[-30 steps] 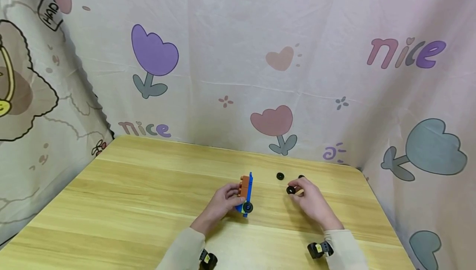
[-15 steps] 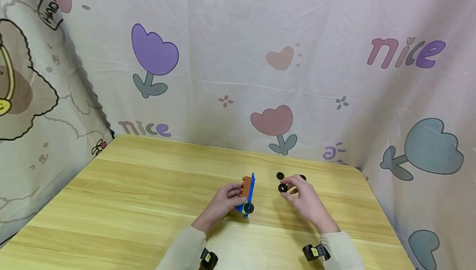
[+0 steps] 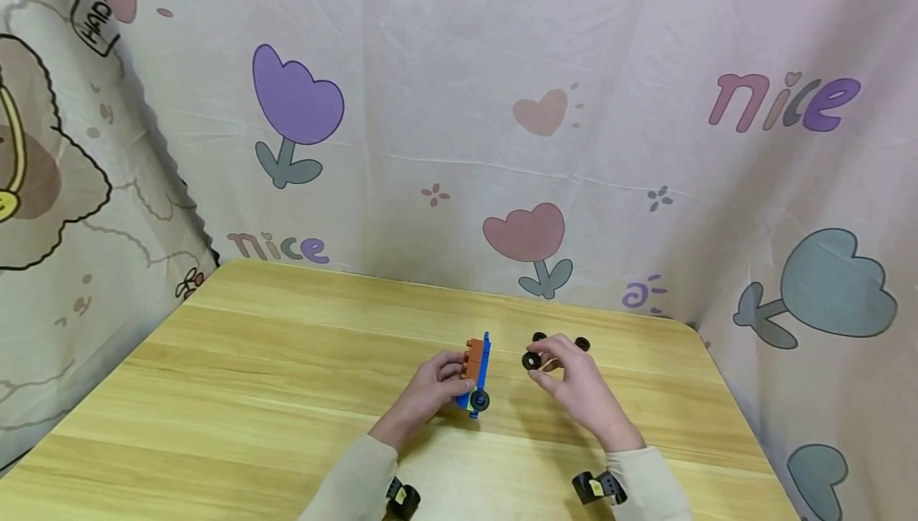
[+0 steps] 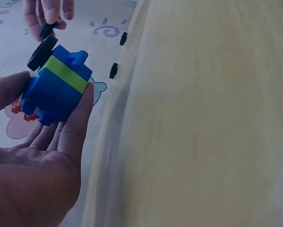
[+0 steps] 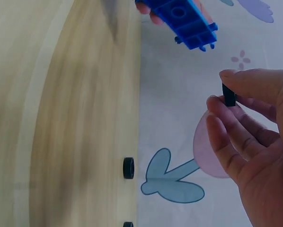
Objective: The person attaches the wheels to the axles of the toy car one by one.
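My left hand (image 3: 425,395) grips a toy vehicle (image 3: 475,362) built of blue, orange and lime-green bricks, tipped on its side. One black wheel (image 3: 480,401) is fitted near its lower end. In the left wrist view the thumb and fingers hold the blue bricks (image 4: 56,94) from both sides. My right hand (image 3: 574,381) pinches a loose black wheel (image 3: 531,361) between thumb and fingertips, a short way right of the vehicle. The right wrist view shows that wheel (image 5: 229,96) edge-on, with the vehicle's blue underside (image 5: 181,21) beyond it.
Two more black wheels, one (image 3: 582,344) right of the right hand and one (image 3: 539,337) just behind it, lie on the wooden table (image 3: 287,362). A printed curtain (image 3: 430,67) hangs behind the table's back edge. Each wrist wears a small black camera (image 3: 591,489).
My right hand has moved left with the wheel, closer to the vehicle, and now partly covers the wheel lying behind it. The left hand and vehicle have barely shifted.
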A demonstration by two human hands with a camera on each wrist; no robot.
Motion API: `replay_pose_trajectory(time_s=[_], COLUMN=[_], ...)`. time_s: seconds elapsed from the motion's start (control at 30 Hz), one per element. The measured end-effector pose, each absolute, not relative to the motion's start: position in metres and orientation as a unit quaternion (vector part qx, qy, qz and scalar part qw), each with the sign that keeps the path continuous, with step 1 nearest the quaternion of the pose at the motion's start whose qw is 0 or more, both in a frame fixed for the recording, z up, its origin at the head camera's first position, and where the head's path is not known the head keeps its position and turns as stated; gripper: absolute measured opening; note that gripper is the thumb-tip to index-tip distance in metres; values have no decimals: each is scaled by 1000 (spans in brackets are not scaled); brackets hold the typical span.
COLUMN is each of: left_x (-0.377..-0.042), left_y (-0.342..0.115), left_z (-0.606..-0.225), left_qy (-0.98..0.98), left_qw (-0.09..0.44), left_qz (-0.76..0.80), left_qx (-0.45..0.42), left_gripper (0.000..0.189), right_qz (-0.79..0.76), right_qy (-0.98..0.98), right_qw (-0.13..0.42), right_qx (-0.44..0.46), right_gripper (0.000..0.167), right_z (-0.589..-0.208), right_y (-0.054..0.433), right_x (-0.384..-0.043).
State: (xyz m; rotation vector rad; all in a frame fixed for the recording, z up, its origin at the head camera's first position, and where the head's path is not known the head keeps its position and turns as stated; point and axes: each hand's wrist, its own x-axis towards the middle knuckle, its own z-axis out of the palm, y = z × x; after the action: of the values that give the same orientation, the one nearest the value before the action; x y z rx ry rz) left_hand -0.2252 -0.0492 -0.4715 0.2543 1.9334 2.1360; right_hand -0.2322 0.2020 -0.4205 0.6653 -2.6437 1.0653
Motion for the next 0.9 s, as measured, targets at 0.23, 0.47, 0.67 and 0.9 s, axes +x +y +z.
replay_pose_trajectory(time_s=[0.23,0.47,0.67,0.9], left_x=[-224,-226,-226,-226], left_y=[-50,-49,-49,-48], left_z=[-472,-474,-476,-476], left_qy=[663,664,657,662], left_qw=[126,124,128,125], left_qz=[733,733,737,733], left_qx=[84,87,91,91], left_gripper=[57,57,61,63], right_qz=[361,374,374,383], right_qy=[-894,-890,-889,-883], right_qw=[124,120,122,122], right_qx=[235,231,234,242], right_gripper=[37,37,36,35], right_z=[-418,-416,-415,-415], right_y=[193,184,179,174], right_x=[-230,-229,-227,-226])
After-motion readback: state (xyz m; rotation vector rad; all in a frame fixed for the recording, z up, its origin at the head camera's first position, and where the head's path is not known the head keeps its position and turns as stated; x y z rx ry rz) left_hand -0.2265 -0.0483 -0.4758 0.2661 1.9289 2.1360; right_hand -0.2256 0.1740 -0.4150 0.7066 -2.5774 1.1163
